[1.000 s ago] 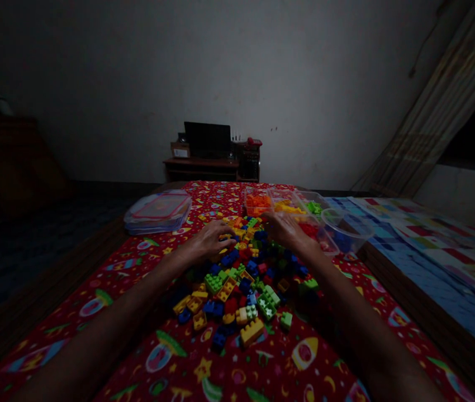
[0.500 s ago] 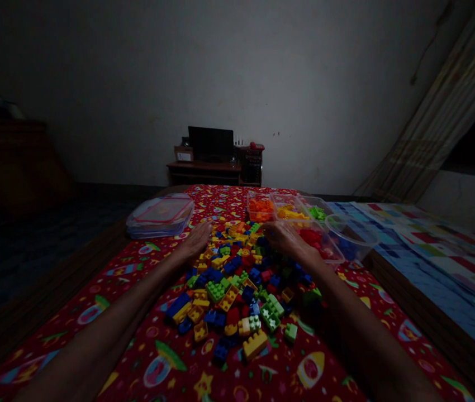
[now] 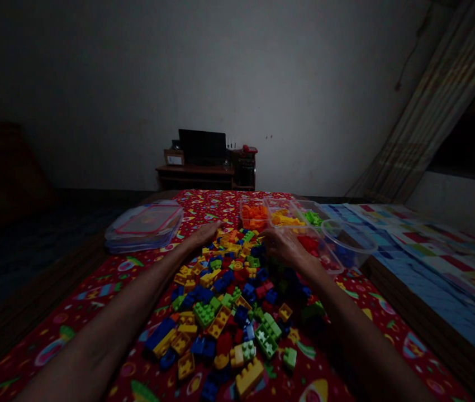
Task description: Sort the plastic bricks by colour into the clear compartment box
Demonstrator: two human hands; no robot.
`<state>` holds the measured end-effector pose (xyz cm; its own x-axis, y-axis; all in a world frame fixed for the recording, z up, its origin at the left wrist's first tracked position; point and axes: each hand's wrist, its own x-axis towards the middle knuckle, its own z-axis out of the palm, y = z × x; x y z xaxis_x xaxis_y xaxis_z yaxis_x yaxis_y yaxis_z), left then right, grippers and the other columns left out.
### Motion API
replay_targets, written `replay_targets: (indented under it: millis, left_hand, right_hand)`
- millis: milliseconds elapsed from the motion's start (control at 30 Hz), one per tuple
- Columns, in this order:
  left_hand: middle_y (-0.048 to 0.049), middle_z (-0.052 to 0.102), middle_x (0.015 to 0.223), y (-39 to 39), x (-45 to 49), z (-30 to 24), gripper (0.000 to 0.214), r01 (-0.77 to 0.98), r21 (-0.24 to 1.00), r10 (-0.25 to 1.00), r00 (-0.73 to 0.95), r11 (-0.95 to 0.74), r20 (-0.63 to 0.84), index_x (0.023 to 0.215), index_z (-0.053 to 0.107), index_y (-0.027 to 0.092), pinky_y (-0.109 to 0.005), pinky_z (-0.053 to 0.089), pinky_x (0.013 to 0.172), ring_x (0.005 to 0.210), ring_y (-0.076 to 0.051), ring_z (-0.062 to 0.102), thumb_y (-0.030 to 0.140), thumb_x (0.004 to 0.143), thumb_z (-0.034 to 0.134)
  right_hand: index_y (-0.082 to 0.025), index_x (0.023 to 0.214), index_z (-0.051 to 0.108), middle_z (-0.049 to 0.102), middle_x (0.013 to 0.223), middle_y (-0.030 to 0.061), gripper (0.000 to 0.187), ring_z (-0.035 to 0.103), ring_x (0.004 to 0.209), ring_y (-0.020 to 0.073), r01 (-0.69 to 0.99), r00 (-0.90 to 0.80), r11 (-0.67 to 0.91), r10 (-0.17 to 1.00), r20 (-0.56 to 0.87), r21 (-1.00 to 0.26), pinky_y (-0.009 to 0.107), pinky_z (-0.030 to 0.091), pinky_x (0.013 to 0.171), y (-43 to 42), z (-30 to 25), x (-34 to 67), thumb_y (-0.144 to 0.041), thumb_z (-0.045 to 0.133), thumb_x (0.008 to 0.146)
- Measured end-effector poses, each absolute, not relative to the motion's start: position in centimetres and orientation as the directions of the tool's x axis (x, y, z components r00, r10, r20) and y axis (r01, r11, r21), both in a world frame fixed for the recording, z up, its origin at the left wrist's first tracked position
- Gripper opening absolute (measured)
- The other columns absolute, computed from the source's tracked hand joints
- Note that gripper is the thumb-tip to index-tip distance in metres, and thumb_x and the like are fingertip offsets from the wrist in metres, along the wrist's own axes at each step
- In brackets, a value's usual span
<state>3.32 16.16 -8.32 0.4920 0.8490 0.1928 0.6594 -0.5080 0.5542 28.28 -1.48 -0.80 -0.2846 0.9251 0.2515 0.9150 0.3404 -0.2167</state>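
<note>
A pile of coloured toy bricks (image 3: 229, 301) lies on a red patterned cloth (image 3: 107, 279). My left hand (image 3: 204, 233) rests at the pile's far left edge, fingers stretched out flat, holding nothing. My right hand (image 3: 281, 244) lies palm down on the pile's far right side, fingers curled over bricks; what is under them is hidden. Just beyond it stand clear tubs: one with orange bricks (image 3: 253, 214), one with yellow bricks (image 3: 284, 218), one with green bricks (image 3: 313, 216), one with red bricks (image 3: 315, 245) and a round tub (image 3: 348, 245).
A stack of clear lids (image 3: 143, 226) sits at the cloth's far left. A checked mat (image 3: 430, 251) lies to the right past a wooden edge. A low desk with a dark screen (image 3: 202, 148) stands against the back wall. A curtain (image 3: 426, 106) hangs at right.
My left hand has opened flat and slid out to the pile's far left edge. The right hand stays near the red tub. The view has tilted down, so the pile sits closer.
</note>
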Motion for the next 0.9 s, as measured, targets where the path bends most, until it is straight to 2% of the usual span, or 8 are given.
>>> replay_targets:
  millis: [167,267,433,600,700,800,900]
  left_hand:
    - [-0.0054,0.067,0.117,13.3,5.3,-7.0,0.073,0.549,0.627,0.764,0.634,-0.553,0.119,0.113,0.065,0.017,-0.032,0.045,0.096,0.108,-0.025,0.058,0.072,0.081,0.03]
    - [-0.0053,0.062,0.126,10.7,5.8,-5.0,0.071,0.455,0.648,0.682,0.718,-0.611,0.139,0.12,0.062,0.017,-0.033,0.041,0.1,0.115,-0.026,0.055,0.07,0.083,0.031]
    - [-0.0105,0.057,0.132,7.2,6.7,-2.6,0.057,0.457,0.493,0.593,0.79,-0.74,0.158,0.131,0.05,0.015,-0.033,0.042,0.098,0.117,-0.024,0.055,0.051,0.088,0.04]
    - [-0.0116,0.046,0.142,4.5,6.8,-2.1,0.055,0.378,0.359,0.469,0.857,-0.853,0.212,0.14,0.038,0.016,-0.035,0.037,0.104,0.125,-0.023,0.048,0.037,0.089,0.041]
    - [-0.0113,0.04,0.146,2.7,6.3,-2.2,0.06,0.383,0.318,0.464,0.853,-0.867,0.239,0.145,0.028,0.017,-0.036,0.035,0.107,0.13,-0.024,0.043,0.033,0.09,0.042]
    - [-0.0106,0.032,0.151,1.3,5.8,-2.6,0.066,0.418,0.323,0.508,0.815,-0.849,0.28,0.149,0.014,0.019,-0.036,0.034,0.108,0.133,-0.023,0.039,0.033,0.091,0.042]
    - [-0.0115,0.028,0.152,0.9,5.4,-3.1,0.074,0.447,0.349,0.556,0.757,-0.823,0.343,0.15,-0.001,0.018,-0.037,0.034,0.108,0.134,-0.023,0.037,0.033,0.091,0.042]
  right_hand:
    - [-0.014,0.088,0.063,0.059,0.074,0.0031,0.022,0.043,0.063,0.0111,0.921,-0.275,0.329,0.927,0.254,-0.206,0.024,0.025,0.058,-1.5,-1.0,28.4,-0.007,0.053,0.07]
    - [-0.015,0.08,0.062,0.057,0.071,0.0027,0.015,0.04,0.061,0.0107,0.93,-0.272,0.32,0.931,0.245,-0.18,0.024,0.023,0.057,-1.5,-0.9,28.1,-0.009,0.052,0.071]
    - [-0.015,0.076,0.06,0.053,0.064,0.0015,0.015,0.033,0.055,0.01,0.942,-0.245,0.296,0.928,0.28,-0.159,0.025,0.02,0.054,-1.8,-0.6,27.8,-0.009,0.047,0.074]
    - [-0.014,0.082,0.065,0.059,0.07,0.0046,0.022,0.04,0.059,0.0115,0.944,-0.248,0.299,0.92,0.302,-0.136,0.025,0.023,0.055,-1.7,-0.7,28.2,-0.007,0.046,0.074]
    - [-0.014,0.093,0.067,0.063,0.075,0.0054,0.027,0.047,0.063,0.0127,0.923,-0.262,0.329,0.916,0.304,-0.198,0.023,0.028,0.058,-1.6,-0.6,28.1,-0.007,0.048,0.075]
    - [-0.015,0.105,0.066,0.067,0.087,0.0055,0.036,0.055,0.072,0.0136,0.83,-0.365,0.458,0.878,0.31,-0.319,0.022,0.035,0.064,-1.7,-0.5,27.4,-0.007,0.05,0.075]
    - [-0.016,0.108,0.066,0.068,0.096,0.007,0.036,0.057,0.08,0.0152,0.765,-0.48,0.551,0.833,0.275,-0.334,0.022,0.037,0.069,-2.0,-0.5,26.7,-0.008,0.053,0.075]
